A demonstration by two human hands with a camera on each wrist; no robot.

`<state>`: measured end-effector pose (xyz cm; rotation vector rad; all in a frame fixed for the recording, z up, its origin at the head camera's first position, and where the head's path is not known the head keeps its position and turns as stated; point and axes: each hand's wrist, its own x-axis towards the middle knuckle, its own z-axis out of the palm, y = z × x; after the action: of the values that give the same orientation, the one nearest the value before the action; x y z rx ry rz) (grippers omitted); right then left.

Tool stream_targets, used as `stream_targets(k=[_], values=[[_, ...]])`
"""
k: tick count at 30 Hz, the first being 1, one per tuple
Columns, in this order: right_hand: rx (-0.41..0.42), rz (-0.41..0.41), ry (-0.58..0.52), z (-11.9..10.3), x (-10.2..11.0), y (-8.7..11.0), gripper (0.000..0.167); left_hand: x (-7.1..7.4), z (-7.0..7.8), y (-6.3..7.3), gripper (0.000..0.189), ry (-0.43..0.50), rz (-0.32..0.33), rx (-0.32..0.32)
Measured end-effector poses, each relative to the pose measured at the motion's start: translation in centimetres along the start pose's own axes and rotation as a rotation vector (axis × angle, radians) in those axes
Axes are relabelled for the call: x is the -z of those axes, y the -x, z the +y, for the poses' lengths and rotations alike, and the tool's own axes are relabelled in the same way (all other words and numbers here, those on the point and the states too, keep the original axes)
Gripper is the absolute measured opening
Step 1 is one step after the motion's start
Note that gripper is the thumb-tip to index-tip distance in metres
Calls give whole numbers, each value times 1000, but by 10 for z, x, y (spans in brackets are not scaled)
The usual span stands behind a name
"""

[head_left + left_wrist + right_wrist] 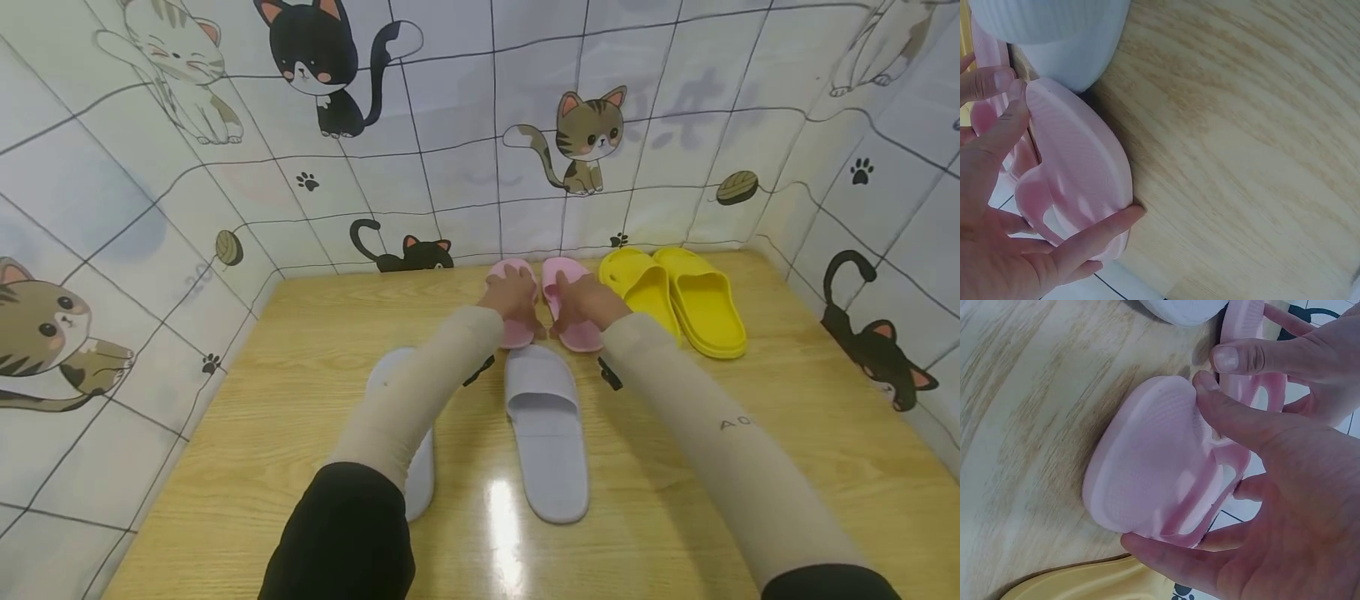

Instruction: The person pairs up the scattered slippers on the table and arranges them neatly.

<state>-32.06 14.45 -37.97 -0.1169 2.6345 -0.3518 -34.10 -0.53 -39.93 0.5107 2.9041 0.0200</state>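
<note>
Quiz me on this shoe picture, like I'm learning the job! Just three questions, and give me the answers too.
1. True or false: the left hand grips one pink slipper and the right hand grips the other.
2. In the head view, which pair sits right of the pink pair? A) white B) yellow
3. Fill in: the left white slipper is partly hidden behind the left ____.

Key: 1. True. 2. B, the yellow slippers. 3. Sleeve.

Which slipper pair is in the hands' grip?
The pink pair: left hand holds one slipper, right hand the other. Neither hand holds the white pair, nearer the camera, or the yellow pair at right.
</note>
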Motion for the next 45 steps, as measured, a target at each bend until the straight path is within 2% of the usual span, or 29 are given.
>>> stream_targets(k=[5,10,15,18,22,24,26,28,31,34,36,38,40,43,45], values=[[67,93,72,2,-6,0,119,0,7,-3,127,-34,13,-7],[91,122,99,4,-7,1,120,-1,7,-6,131,-16,20,-7],[130,122,40,6,-6,-1,101,-1,6,-3,123,-15,30,-8],[156,101,-14,9,-3,-3,99,-1,7,-3,123,-2,19,-5],[169,66,-61,12,2,0,108,2,9,-6,125,88,-17,16],[168,72,-75,11,4,4,105,5,9,-6,128,156,-52,36],[162,122,-53,9,4,10,94,10,9,-4,131,199,-84,56],[170,198,-35,6,2,20,78,17,8,2,133,211,-111,32],[220,310,-17,0,-7,36,59,27,2,17,132,180,-152,-38],[305,387,-42,-2,-16,56,53,39,-5,36,128,196,-187,-114],[348,407,-43,-3,-24,70,52,43,-13,54,123,249,-194,-144],[376,412,-42,-4,-32,82,49,43,-24,76,117,318,-169,-158],[381,390,-31,-6,-40,94,49,40,-34,103,112,327,-121,-119],[394,332,1,-12,-53,110,51,26,-50,143,108,240,-64,29],[402,293,49,-15,-61,121,51,16,-61,166,107,164,-72,127]])
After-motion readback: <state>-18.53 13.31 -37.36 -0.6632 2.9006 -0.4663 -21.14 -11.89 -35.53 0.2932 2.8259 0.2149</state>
